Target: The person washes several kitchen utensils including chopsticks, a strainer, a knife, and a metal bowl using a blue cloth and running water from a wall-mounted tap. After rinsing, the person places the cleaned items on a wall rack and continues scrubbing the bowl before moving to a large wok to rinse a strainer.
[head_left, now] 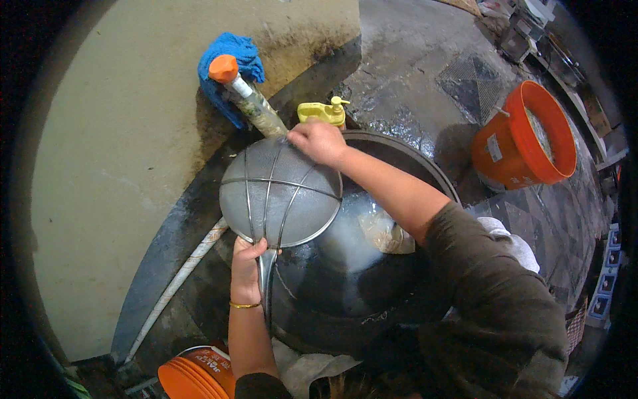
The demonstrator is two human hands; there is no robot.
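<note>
A large round mesh strainer (282,213) with crossed wire supports is held tilted over the left side of a wide dark basin (435,169). My left hand (249,259) wraps round the strainer's metal handle, thumb on top near the rim. At the far edge of the strainer, my right hand (319,141) is closed on the rim; its fingertips are partly hidden. Cloudy water (345,229) stands in the basin, with a beige object (387,234) in it whose kind I cannot make out.
A pipe with an orange cap (224,68) and a blue cloth (232,50) stand by the wall. Behind the basin is a yellow pump bottle (321,112). Orange buckets are at right (515,143) and lower left (193,376). A white pipe (179,282) leans left.
</note>
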